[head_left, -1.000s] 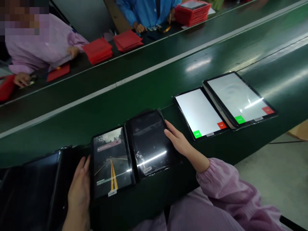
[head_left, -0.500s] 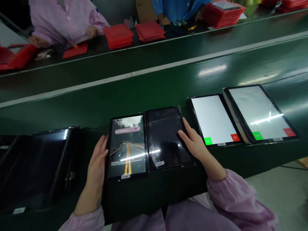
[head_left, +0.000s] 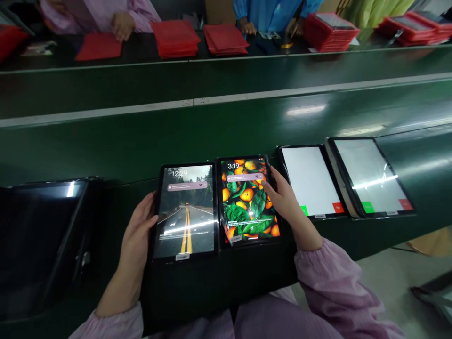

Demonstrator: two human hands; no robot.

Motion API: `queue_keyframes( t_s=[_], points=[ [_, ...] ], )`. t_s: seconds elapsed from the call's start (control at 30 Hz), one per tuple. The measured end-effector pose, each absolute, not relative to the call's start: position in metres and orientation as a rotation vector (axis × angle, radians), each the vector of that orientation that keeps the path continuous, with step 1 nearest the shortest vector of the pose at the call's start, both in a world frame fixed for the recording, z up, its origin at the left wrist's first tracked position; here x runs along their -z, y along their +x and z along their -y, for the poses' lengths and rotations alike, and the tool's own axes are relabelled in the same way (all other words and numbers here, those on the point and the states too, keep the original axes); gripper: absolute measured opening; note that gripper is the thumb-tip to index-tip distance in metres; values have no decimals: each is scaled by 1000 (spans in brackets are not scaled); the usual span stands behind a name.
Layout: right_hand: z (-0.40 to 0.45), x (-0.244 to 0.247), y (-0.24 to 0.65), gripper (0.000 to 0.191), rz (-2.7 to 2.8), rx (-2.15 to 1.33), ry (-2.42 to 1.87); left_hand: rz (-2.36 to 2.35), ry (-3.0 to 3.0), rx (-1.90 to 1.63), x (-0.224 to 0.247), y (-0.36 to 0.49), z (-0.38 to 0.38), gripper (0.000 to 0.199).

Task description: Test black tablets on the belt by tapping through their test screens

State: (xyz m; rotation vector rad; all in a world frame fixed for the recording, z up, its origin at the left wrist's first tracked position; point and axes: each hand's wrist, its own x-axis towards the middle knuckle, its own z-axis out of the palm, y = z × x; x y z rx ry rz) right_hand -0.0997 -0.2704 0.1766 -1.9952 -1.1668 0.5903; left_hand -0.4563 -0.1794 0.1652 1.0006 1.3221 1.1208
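Two tablets lie side by side in front of me, their screens lit. The left tablet (head_left: 186,207) displays a road through trees and the time 12:29. On the right tablet (head_left: 247,202) there are orange fruit, green leaves and the time 3:19. My left hand (head_left: 136,230) is closed on the left edge of the road tablet, thumb at the bezel and the other fingers along its side. My right hand (head_left: 284,200) grips the right edge of the fruit tablet, its thumb over the screen border and the fingertips at the side.
To the right are a white-screened tablet (head_left: 310,181) and another white-screened tablet (head_left: 374,174) on a stack. Dark tablets (head_left: 38,235) lie at the left. Across the green bench (head_left: 141,141), co-workers' hands (head_left: 123,27) are near red sleeves (head_left: 176,37).
The right tablet's screen has gone from dark to lit, with the fruit picture. Both hands remain at the tablets' outer edges. My view has tilted slightly.
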Motion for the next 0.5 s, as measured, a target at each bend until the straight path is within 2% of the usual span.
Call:
queue_keyframes(
  t_s=[0.1,0.2,0.27,0.37,0.5],
  points=[
    [276,-187,-106,65,1262,-431,-1982,-1272,1052,-1040,-156,-469,176,59],
    [299,-205,-116,36,1624,-128,-1824,-1275,1129,-965,-150,-473,172,78],
    [317,-214,-123,28,1843,-28,-1678,-1322,1171,-950,-150,-466,166,82],
    [331,-215,-131,28,2009,-67,-1590,-1330,1152,-1052,-153,-450,146,71],
    [327,-199,-134,32,1917,-44,-1755,-1249,1060,-1153,-157,-439,124,56]
  ],
)
